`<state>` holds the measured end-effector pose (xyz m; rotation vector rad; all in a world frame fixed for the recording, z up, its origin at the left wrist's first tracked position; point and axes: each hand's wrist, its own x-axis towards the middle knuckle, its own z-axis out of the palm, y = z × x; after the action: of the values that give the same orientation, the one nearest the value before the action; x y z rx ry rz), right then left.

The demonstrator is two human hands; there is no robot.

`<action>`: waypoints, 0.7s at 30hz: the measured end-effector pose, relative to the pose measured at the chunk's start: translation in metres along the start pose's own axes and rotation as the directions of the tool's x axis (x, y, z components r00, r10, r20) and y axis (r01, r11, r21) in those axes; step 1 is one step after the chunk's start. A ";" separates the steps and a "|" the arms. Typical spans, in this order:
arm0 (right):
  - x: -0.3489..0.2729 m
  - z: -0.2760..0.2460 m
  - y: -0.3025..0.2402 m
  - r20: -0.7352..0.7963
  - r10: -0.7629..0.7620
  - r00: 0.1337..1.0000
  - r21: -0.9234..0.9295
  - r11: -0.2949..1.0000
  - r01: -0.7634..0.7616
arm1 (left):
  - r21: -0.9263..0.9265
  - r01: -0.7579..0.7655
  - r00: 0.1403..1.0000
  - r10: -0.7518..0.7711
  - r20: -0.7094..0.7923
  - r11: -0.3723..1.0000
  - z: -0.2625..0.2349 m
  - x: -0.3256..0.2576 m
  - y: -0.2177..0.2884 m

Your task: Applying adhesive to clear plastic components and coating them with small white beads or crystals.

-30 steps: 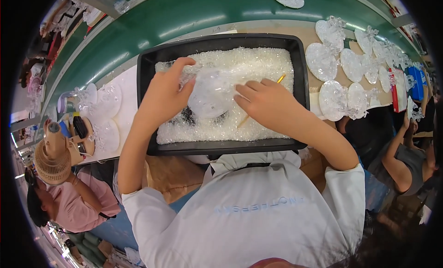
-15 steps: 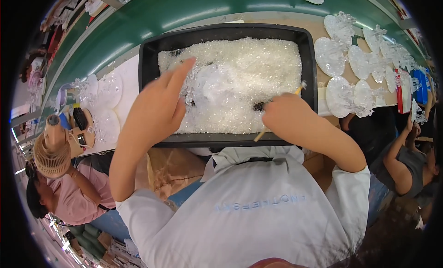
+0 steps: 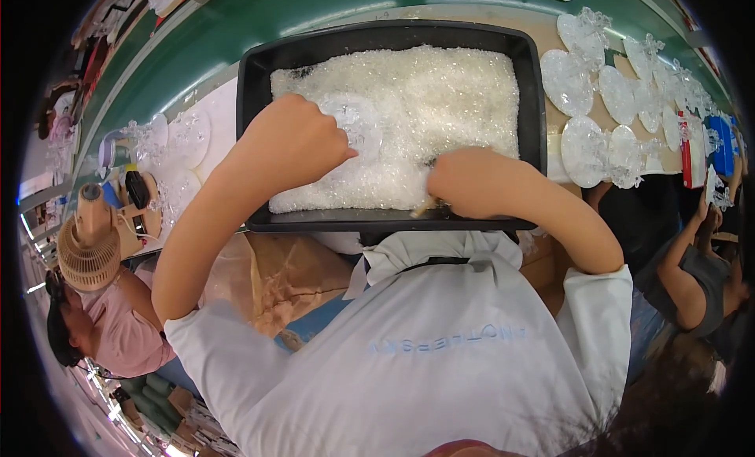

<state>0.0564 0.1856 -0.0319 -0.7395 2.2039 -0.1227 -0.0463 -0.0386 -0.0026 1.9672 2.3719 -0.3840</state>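
Observation:
A black tray (image 3: 393, 31) in front of me holds a thick layer of clear, glittering granules (image 3: 448, 87). Within the granules lies a pale round disc (image 3: 363, 127), partly covered by my left hand (image 3: 295, 138). That hand is closed with its fingers curled and the thumb by the disc; whatever it may grip is hidden. My right hand (image 3: 480, 182) is closed around a thin, light-coloured stick (image 3: 421, 211) above the tray's near right part. Only a short end of the stick shows below the fingers.
Several glittery white discs with clear ornaments (image 3: 568, 83) stand on the table to the right, and more discs (image 3: 189, 138) at the left. Beyond them are a red box (image 3: 694, 154) and a blue one (image 3: 720, 146). A person holding a fan (image 3: 90, 248) sits left; another person (image 3: 684, 276) works right.
My left hand has gone from pointing fingers to a curled fist beside the disc. The right hand has turned with the stick, hiding most of it. The tray appears slightly higher in view.

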 end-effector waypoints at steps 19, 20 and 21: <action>0.019 -0.033 -0.034 -0.870 -0.176 0.461 -0.012 0.942 0.336 | -0.942 0.295 0.480 -0.877 0.003 0.159 0.017 -0.053 -0.012; 0.031 -0.038 -0.039 -0.909 -0.172 0.379 -0.077 0.964 0.254 | -0.948 0.299 0.455 -0.890 0.037 0.113 0.021 -0.050 -0.015; 0.040 -0.043 -0.040 -0.909 -0.176 0.379 -0.080 0.964 0.254 | -0.948 0.298 0.452 -0.891 0.036 0.113 0.024 -0.051 -0.014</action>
<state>0.0236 0.1245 -0.0164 -1.0843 3.0946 -0.9704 -0.0527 -0.0956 -0.0142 0.3966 2.6294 1.4551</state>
